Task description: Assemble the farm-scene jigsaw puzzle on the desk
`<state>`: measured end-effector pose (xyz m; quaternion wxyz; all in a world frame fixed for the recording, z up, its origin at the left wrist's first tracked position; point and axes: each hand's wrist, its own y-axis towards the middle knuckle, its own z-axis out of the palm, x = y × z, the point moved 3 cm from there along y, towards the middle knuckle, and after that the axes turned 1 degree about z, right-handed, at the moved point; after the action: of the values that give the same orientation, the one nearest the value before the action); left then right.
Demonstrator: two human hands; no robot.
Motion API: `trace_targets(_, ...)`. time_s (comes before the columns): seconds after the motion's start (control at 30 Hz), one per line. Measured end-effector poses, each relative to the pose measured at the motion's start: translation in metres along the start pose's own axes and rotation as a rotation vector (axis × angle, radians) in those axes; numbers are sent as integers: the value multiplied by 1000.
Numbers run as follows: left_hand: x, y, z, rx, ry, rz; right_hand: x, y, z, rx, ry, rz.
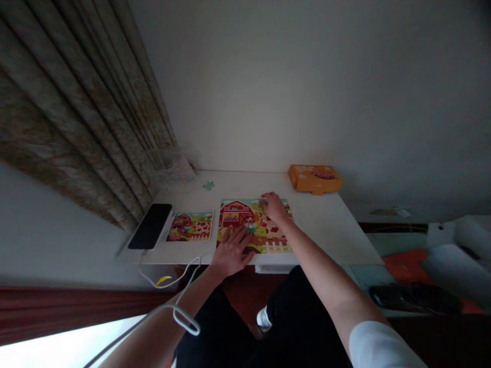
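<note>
A farm-scene jigsaw puzzle [268, 232] with a red barn, a farmer and a cow lies on the white table in front of me. My left hand [232, 251] rests flat on its lower left part with the fingers spread. At the puzzle's upper edge is my right hand [275, 208], its fingers bent and close together against the surface. Whatever is under those fingertips is hidden. To the left lies a smaller picture card [191, 226] showing the same farm scene. A small light green puzzle piece [208, 185] sits apart, near the back of the table.
A black phone [150, 226] with a white cable [186, 276] lies at the table's [326, 225] left edge. An orange box [315, 179] stands at the back right. Crumpled clear plastic [172, 171] is at the back left by the curtain [95, 102].
</note>
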<state>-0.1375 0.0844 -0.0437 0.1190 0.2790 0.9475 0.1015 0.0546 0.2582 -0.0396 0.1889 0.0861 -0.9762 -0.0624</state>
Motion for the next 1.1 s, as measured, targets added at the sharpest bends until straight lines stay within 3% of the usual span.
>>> trace_targets(0.13,1,1,0,-3,8,3,14,-33,6,-16,-48,-106)
trace_targets(0.27,2,1,0,1,11,10,25,-59,17,-6,-67,-110)
trace_targets(0.43,2,2,0,-6,-4,5,32,-66,19,-24,-38,-88)
trace_targets(0.57,16,25,-6,-26,-77,-13,35,-66,15,-34,-2,-82)
trace_targets(0.67,48,61,-14,-76,-93,-137,36,-66,13,-35,5,-76)
trace_targets(0.83,134,113,-25,-144,-10,-626,36,-65,13,-27,7,-66)
trace_targets(0.97,185,126,-26,-81,60,-735,36,-64,13,-26,23,-52)
trace_targets(1.1,210,127,-25,-2,70,-820,37,-64,12,-52,42,-40)
